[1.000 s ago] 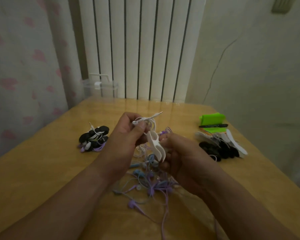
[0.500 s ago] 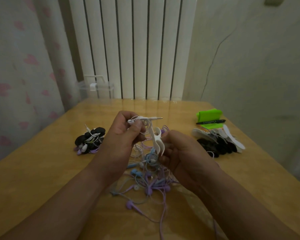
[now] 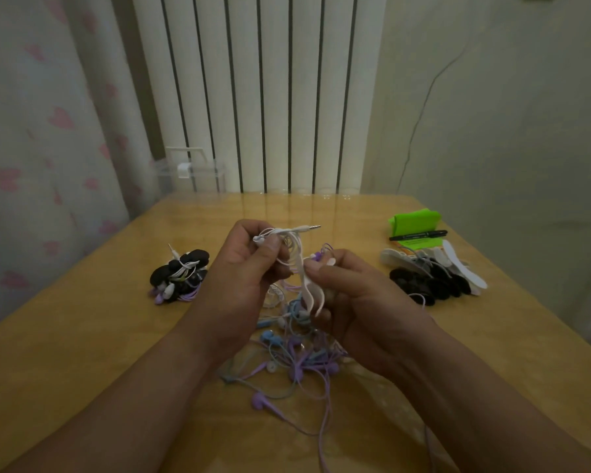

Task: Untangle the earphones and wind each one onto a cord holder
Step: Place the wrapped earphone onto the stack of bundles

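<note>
White earphone cord (image 3: 294, 245) sits at centre, pinched in my left hand (image 3: 246, 268) at nine o'clock, likely to keep tension, while my right hand (image 3: 362, 302) at three grips the white plastic cord holder (image 3: 310, 297) for winding; tangled purple-and-blue earphones (image 3: 301, 360) lie at six on the wooden bench (image 3: 82, 336).

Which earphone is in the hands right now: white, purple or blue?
The white earphone, pinched in the left hand; the purple and blue tangle lies on the table.
</note>
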